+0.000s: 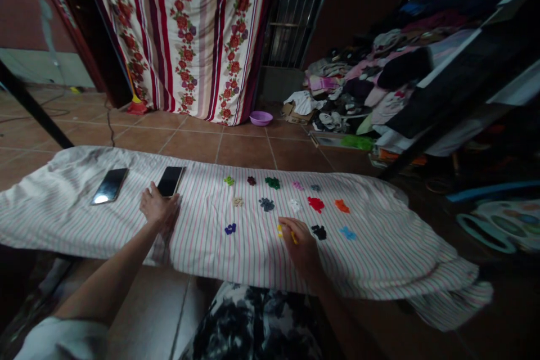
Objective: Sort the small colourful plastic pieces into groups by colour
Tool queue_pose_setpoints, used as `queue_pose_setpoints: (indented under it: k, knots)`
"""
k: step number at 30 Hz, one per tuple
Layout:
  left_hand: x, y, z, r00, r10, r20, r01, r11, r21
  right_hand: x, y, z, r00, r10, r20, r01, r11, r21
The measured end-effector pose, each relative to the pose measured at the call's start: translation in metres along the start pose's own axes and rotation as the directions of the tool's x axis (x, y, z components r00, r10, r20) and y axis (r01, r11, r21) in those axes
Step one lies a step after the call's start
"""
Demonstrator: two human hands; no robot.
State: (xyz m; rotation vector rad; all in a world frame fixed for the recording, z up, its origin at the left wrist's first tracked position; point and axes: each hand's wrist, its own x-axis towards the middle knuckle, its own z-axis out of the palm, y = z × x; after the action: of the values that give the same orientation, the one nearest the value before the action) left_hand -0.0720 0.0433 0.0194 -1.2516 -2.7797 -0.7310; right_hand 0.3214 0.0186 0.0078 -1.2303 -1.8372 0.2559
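My left hand (pixel 158 206) rests on the cloth with fingers spread, touching the near end of a dark-screened smartphone (pixel 170 181). A second smartphone (pixel 109 186) lies farther left. Over at the near middle, my right hand (pixel 300 241) bends down with its fingers together on small yellow pieces (pixel 294 238); the fingers partly hide them. Close by are piles of black pieces (pixel 319 232), white pieces (pixel 295 205), red pieces (pixel 315 204) and dark grey pieces (pixel 266 204). Dark blue pieces (pixel 230 229) lie to its left, light blue pieces (pixel 348 232) to its right.
A striped cloth (pixel 202 247) covers the low surface. Green pieces (pixel 273 182), beige pieces (pixel 238 201) and orange pieces (pixel 342 206) sit among other small piles. Beyond are a purple basin (pixel 261 118), a floral curtain (pixel 181 34) and heaped clothes (pixel 363 79).
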Motion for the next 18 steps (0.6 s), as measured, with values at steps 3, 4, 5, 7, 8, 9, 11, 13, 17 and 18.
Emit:
queue_pose_setpoints:
  k: [3, 4, 5, 7, 8, 9, 11, 13, 17, 18]
  knots:
    - [0.014, -0.002, 0.008, 0.998, 0.033, 0.046, -0.035, 0.998, 0.046, -0.014, -0.005, -0.007, 1.000, 0.018, -0.002, -0.018, 1.000, 0.018]
    - [0.018, -0.002, 0.011, 0.997, 0.049, 0.057, -0.052, 0.997, 0.061, -0.018, -0.006, -0.009, 1.000, 0.017, -0.012, -0.017, 1.000, 0.021]
    - [0.021, -0.002, 0.013, 0.997, 0.058, 0.060, -0.062, 0.995, 0.074, -0.023, -0.008, -0.010, 1.000, 0.014, -0.019, -0.013, 1.000, 0.023]
    - [0.027, -0.001, 0.018, 0.997, 0.049, 0.063, -0.055, 0.994, 0.094, -0.030, -0.011, -0.012, 1.000, 0.010, -0.023, -0.009, 1.000, 0.026]
    - [0.029, 0.000, 0.019, 0.997, 0.036, 0.067, -0.043, 0.994, 0.103, -0.033, -0.012, -0.012, 1.000, 0.010, -0.017, -0.010, 0.999, 0.030]
    - [0.030, 0.001, 0.020, 0.997, 0.022, 0.073, -0.030, 0.993, 0.111, -0.035, -0.014, -0.011, 1.000, 0.014, -0.009, -0.014, 0.999, 0.035]
    - [0.033, 0.002, 0.018, 0.995, 0.009, 0.099, -0.022, 0.992, 0.128, -0.038, -0.018, -0.010, 1.000, 0.030, 0.001, -0.030, 0.999, 0.044]
    - [0.034, 0.003, 0.012, 0.989, 0.017, 0.144, -0.038, 0.989, 0.145, -0.038, -0.022, -0.007, 0.999, 0.035, 0.003, -0.035, 0.998, 0.058]
    - [0.030, 0.003, -0.007, 0.971, -0.033, 0.238, 0.004, 0.993, 0.119, -0.036, -0.034, 0.000, 1.000, 0.016, 0.023, -0.018, 0.996, 0.093]
    - [0.028, 0.003, -0.013, 0.962, -0.063, 0.266, 0.048, 0.997, 0.064, -0.036, -0.038, 0.002, 0.999, 0.014, 0.034, -0.017, 0.995, 0.102]
